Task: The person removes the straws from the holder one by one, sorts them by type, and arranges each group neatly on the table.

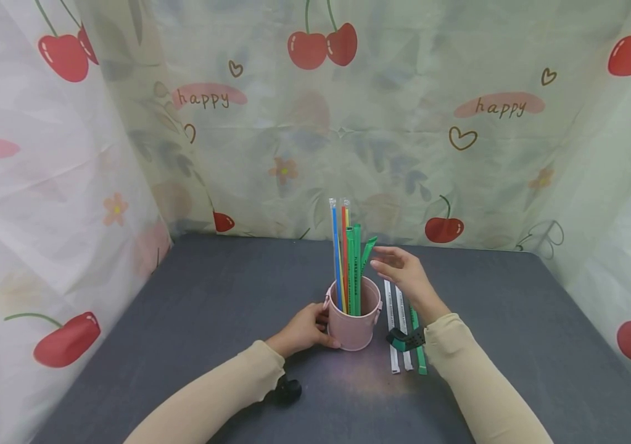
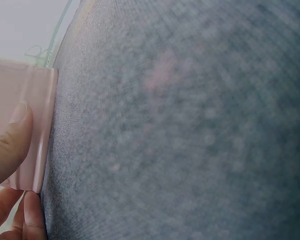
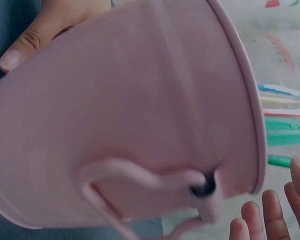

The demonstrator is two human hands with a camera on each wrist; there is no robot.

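Observation:
A small pink bucket (image 1: pixel 351 330) stands on the dark table, holding wrapped straws. Several green-wrapped straws (image 1: pixel 356 265) lean in it beside a blue straw (image 1: pixel 338 253), a red straw (image 1: pixel 344 246) and a yellow one, in clear sleeves. My left hand (image 1: pixel 305 328) grips the bucket's lower left side; the thumb (image 2: pixel 12 145) lies across its wall in the left wrist view. My right hand (image 1: pixel 404 271) is by the tilted green straw's top, fingers (image 3: pixel 273 212) apart and loosely extended, pinching nothing. The bucket's side handle (image 3: pixel 125 172) shows in the right wrist view.
Right of the bucket, two white-wrapped straws (image 1: pixel 395 361) and a green-wrapped straw (image 1: pixel 422 357) lie on the table (image 1: pixel 226 290), partly under my right wrist and its strap (image 1: pixel 406 339). A cherry-patterned curtain (image 1: pixel 348 142) encloses the back and sides.

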